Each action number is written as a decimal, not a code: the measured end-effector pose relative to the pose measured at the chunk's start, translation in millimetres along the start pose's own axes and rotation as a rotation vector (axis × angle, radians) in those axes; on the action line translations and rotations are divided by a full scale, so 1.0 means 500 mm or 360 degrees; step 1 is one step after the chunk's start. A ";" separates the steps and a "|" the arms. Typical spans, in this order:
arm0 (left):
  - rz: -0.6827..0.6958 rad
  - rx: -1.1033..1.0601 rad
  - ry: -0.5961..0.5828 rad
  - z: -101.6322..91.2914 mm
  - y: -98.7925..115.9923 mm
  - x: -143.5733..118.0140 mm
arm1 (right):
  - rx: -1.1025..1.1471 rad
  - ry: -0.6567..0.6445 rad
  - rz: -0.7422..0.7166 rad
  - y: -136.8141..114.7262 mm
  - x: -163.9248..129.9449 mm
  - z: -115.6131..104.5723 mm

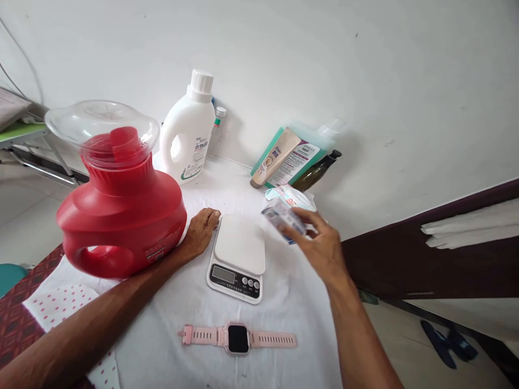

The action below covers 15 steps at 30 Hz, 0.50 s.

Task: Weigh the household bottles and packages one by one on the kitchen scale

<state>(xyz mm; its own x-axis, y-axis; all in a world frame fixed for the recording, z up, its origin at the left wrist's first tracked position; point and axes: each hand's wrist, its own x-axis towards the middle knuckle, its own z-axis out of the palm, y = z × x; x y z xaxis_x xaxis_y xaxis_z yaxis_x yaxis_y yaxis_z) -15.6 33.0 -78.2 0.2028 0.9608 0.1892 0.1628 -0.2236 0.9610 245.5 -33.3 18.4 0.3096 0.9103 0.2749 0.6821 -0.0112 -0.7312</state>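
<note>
Pink smartwatch (pixel 238 339) sits nearest you on the counter (pixel 284 302); a dragged forearm could sweep it off the edge. Kitchen scale (pixel 238 258) is mid-counter, platform bare. Your left hand (pixel 201 229) lies flat, fingers loosely apart, between the scale and the red detergent jug (pixel 121 216); a nudge could tip its clear cap. Your right hand (pixel 320 243) has fingers clamped on a small blurred packet (pixel 283 215) above the scale's far right corner; loose grip risks a drop. White detergent bottle (pixel 187 132) stands by the wall.

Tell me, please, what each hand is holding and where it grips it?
The right hand pinches a small blurred packet by its near end. The left hand holds nothing, resting by the scale.
</note>
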 end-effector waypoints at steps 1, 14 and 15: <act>-0.0003 0.0003 0.0002 0.000 0.001 0.000 | -0.0085 0.0129 0.0029 0.008 0.028 -0.019; -0.0008 0.0026 0.0025 0.005 -0.009 0.002 | -0.0679 0.0301 0.0082 0.145 0.235 -0.014; -0.0010 0.0032 0.0019 0.005 -0.008 0.003 | -0.0679 0.0301 0.0088 0.146 0.236 -0.012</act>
<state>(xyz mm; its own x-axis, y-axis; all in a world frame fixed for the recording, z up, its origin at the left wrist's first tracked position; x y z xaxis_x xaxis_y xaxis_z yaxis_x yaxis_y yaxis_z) -13.8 34.8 -82.5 0.1904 0.9640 0.1859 0.1835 -0.2209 0.9579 335.7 70.7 1.4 0.4415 0.8125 0.3807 0.8603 -0.2628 -0.4368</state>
